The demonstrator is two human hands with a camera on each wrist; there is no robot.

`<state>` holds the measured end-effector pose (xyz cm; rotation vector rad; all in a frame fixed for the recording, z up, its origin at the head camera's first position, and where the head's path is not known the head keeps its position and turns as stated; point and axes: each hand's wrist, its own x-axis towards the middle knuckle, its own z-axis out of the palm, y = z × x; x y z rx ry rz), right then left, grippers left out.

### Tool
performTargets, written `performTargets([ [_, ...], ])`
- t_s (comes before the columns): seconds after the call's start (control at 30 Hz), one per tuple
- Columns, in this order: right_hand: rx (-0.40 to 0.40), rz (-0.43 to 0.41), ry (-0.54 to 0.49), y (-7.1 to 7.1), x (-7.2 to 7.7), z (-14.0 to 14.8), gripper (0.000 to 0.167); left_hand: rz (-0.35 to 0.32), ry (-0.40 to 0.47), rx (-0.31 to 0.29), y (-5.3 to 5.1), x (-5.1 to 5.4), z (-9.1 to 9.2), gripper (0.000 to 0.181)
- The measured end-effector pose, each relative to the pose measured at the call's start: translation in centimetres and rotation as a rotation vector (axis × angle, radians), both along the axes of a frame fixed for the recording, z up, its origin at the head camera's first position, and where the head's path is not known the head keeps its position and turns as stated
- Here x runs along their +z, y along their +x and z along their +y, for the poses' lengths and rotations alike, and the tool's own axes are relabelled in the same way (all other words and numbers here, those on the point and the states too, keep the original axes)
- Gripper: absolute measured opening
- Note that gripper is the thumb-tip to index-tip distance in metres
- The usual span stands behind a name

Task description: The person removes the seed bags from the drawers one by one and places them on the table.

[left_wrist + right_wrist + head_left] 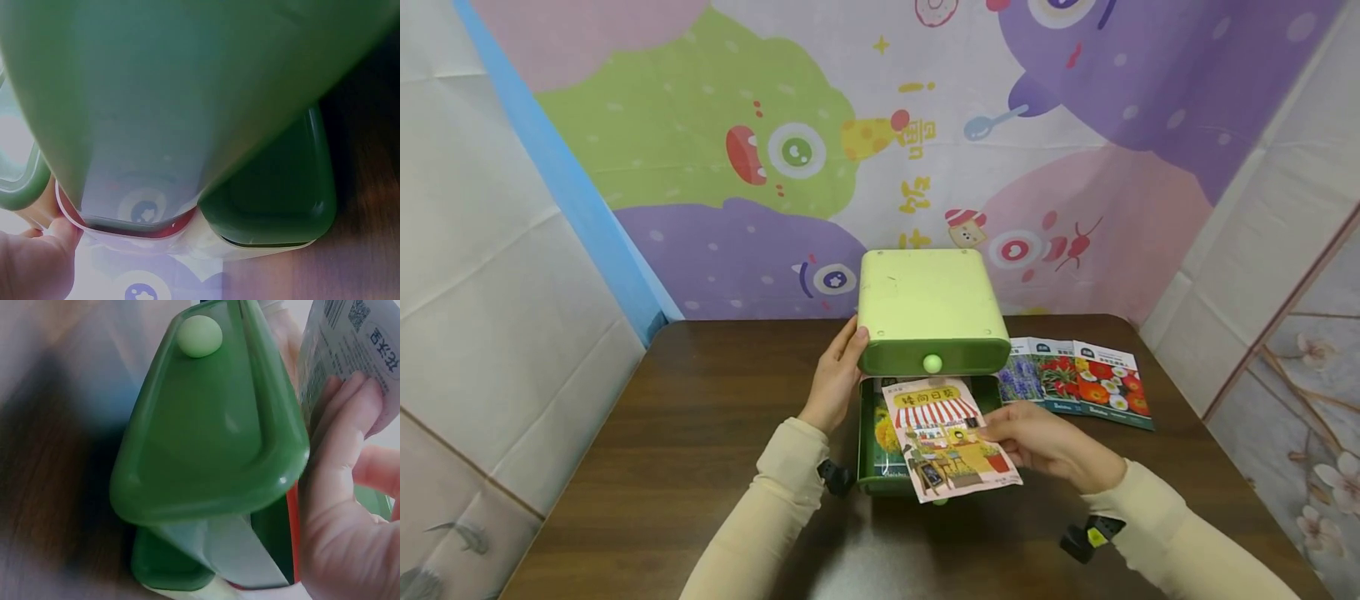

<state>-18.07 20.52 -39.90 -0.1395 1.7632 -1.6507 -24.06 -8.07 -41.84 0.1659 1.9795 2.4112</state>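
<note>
Mid-frame, the left hand (835, 377), fingers straight, touched the cabinet (928, 292)! Below, the right hand (1051, 443) pinched the packet (951, 446) between its fingers; that slant risked snagging the drawer (880, 486).

The left hand (835, 379) and right hand (1052, 446) are bare. The left sleeve (760, 512) and right sleeve (1187, 533) are long, creamy and a bit wrinkly. A little black gadget (836, 477) sits by the left sleeve's end; the right one's black gadget (1078, 545) has a yellow patch (1097, 537).
</note>
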Motion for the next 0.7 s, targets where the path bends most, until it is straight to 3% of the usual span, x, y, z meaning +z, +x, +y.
performTargets([
  [0.3,0.032,-0.012,0.011,1.3,-0.2,2.3,0.026,0.002,-0.006,-0.005,0.2,-0.1,-0.1,0.062],
  [0.7,0.009,0.149,0.030,2.6,0.5,6.3,0.028,0.004,0.000,-0.022,0.2,0.0,-0.2,0.060],
])
